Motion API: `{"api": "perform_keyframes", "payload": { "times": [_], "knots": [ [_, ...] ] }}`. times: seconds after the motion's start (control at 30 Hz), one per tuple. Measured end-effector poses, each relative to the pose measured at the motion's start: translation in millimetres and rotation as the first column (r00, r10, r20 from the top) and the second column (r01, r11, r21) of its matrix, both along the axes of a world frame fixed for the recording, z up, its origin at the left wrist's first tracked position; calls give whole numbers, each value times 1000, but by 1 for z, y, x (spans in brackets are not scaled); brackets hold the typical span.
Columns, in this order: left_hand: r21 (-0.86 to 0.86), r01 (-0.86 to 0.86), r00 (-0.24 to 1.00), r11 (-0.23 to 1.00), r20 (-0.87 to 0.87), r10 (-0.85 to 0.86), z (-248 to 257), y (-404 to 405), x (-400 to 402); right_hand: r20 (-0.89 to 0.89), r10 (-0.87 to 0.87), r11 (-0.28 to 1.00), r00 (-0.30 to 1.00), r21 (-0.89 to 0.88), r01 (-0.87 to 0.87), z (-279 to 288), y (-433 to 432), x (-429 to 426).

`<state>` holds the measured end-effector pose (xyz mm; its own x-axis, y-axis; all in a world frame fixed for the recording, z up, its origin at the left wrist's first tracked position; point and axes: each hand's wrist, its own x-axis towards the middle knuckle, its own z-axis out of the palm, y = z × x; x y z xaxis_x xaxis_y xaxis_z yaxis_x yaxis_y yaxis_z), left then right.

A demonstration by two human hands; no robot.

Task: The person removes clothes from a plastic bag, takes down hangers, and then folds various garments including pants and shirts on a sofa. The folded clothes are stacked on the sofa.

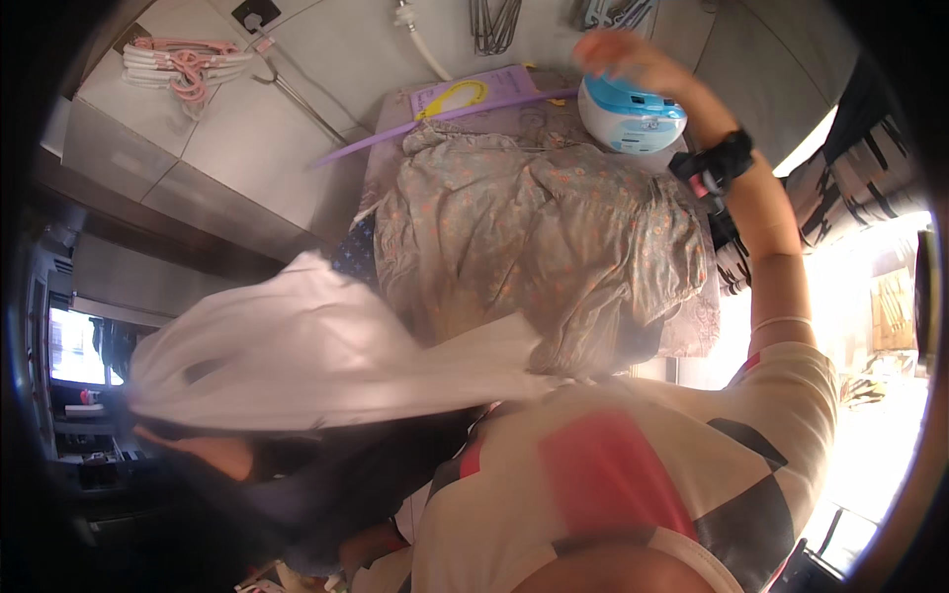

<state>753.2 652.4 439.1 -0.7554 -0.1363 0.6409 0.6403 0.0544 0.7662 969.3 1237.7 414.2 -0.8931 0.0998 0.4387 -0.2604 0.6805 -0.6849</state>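
Note:
My right hand (626, 63), motion-blurred, is raised over the blue lid of a white plastic tub (634, 122); I cannot tell whether it touches the lid. A black band with a small device circles that wrist. A grey-green garment with small orange flowers (534, 230) lies crumpled before me. At the left, a blurred white cloth (296, 348) spreads out beside my torso. Beneath it hang dark cloth (334, 482) and a strip of bare arm (222, 454), seemingly my left one. My left hand is not seen, hidden by the cloths.
A purple and yellow packet (474, 89) and a long purple strip (445, 115) lie behind the garment. Pink and white hangers (185, 63) hang on the tiled wall at the upper left, with metal hangers (495, 26) at the top. Striped dark fabric (838, 185) is at the right.

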Motion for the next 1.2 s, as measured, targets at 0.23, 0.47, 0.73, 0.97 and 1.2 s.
{"api": "perform_keyframes", "payload": {
  "times": [0.23, 0.47, 0.73, 0.97, 1.2],
  "knots": [
    [299, 205, 926, 932, 251, -284, 44, 17, -38, 390, -548, 718, 740, 673, 178, -108, -79, -76],
    [-513, 495, 828, 701, 36, -559, 15, 109, 2, 86, -497, 652, 864, 694, 306, -57, -146, -66],
    [-656, 709, 659, 259, 486, -575, 0, 145, -22, -215, -173, 627, 961, 728, 276, 56, -218, -5],
    [-467, 775, 617, 426, 410, -672, -23, 141, -11, -229, -644, 748, 730, 13, 664, 78, -105, -45],
    [-445, 748, 655, 493, 372, -658, -15, 121, 17, -535, -765, 515, 359, -173, 840, 125, 33, -161]
  ]
}}
